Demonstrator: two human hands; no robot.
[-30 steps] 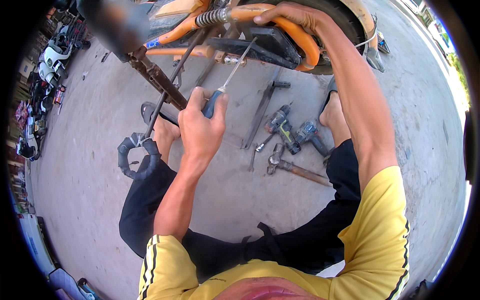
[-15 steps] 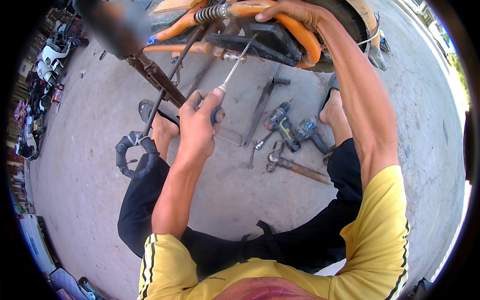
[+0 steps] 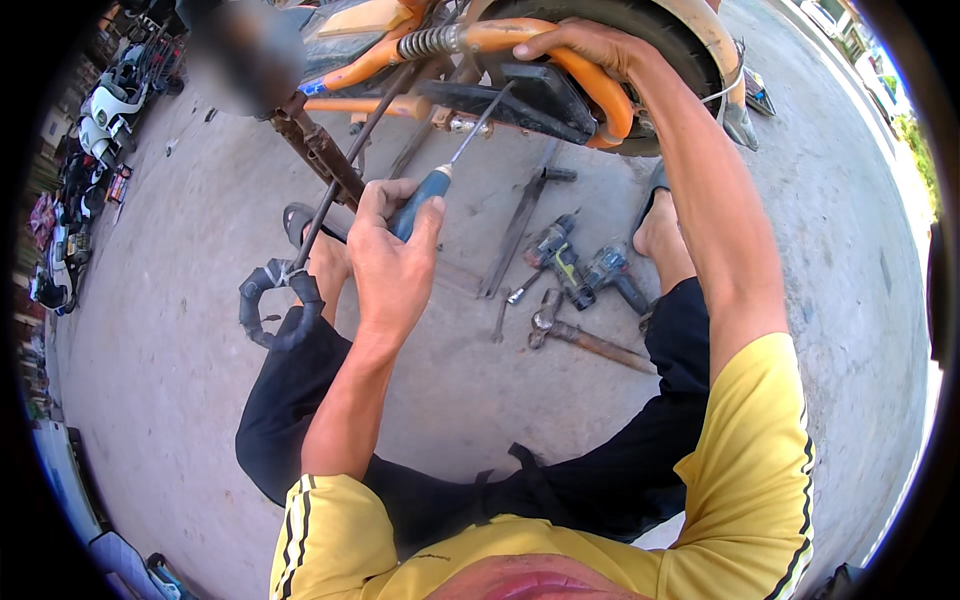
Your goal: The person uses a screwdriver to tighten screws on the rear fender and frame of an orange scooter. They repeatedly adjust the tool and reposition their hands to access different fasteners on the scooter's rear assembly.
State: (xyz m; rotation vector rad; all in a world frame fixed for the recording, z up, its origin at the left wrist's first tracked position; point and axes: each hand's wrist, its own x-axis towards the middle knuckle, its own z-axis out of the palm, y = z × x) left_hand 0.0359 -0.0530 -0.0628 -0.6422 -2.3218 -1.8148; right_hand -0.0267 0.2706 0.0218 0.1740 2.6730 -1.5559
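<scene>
My left hand [image 3: 392, 255] is closed round the blue handle of a screwdriver [image 3: 425, 200]. Its thin shaft slants up and away, and its tip meets or overlaps the black plastic cover [image 3: 548, 95] on the bike; actual contact I cannot tell. My right hand [image 3: 592, 48] is wrapped over the curved orange frame tube [image 3: 612, 85] beside that cover, thumb along its near side. Behind it shows the black wheel tyre [image 3: 690, 45]. A coil spring [image 3: 430, 42] sits along the orange frame to the left.
A rusty rod ending in a black-wrapped ring [image 3: 262, 325] slants down near my left knee. On the concrete lie two cordless power tools [image 3: 568, 270], a ball-peen hammer [image 3: 600, 345], a socket tool [image 3: 522, 290] and a metal bar [image 3: 515, 230]. Parked scooters [image 3: 105, 110] stand far left.
My left hand has rolled the screwdriver in its grip, so more of the blue handle shows between fingers and thumb. My right hand keeps its hold on the tube. The view has shifted slightly.
</scene>
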